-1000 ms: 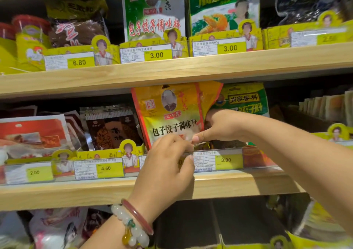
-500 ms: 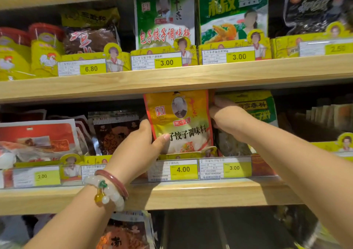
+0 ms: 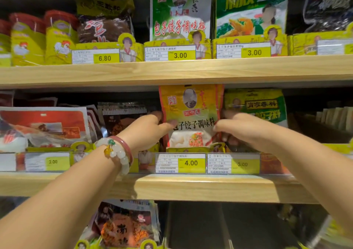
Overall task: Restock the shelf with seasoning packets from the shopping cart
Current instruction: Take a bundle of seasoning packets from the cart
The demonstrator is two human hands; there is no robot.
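A yellow-orange seasoning packet (image 3: pixel 193 113) stands upright on the middle wooden shelf (image 3: pixel 200 187), behind the 4.00 price tag (image 3: pixel 191 163). My left hand (image 3: pixel 147 130), with bead bracelets on the wrist, grips the packet's left edge, thumb on its front. On the packet's right edge my right hand (image 3: pixel 240 126) holds on, with fingers reaching behind it. The packet's bottom sits behind a low yellow card rail. The shopping cart is out of view.
A green-yellow spice packet (image 3: pixel 256 105) stands just right of the held one. Dark packets (image 3: pixel 122 115) and red-white packets (image 3: pixel 42 126) lie to the left. The upper shelf (image 3: pixel 172 71) carries green packets, jars and price tags. Below, more packets (image 3: pixel 126 227) stand.
The packet went from tilted, above the tag rail, to upright and lower in its slot. My left hand rose from the rail to the packet's left edge; my right hand shifted to its right edge.
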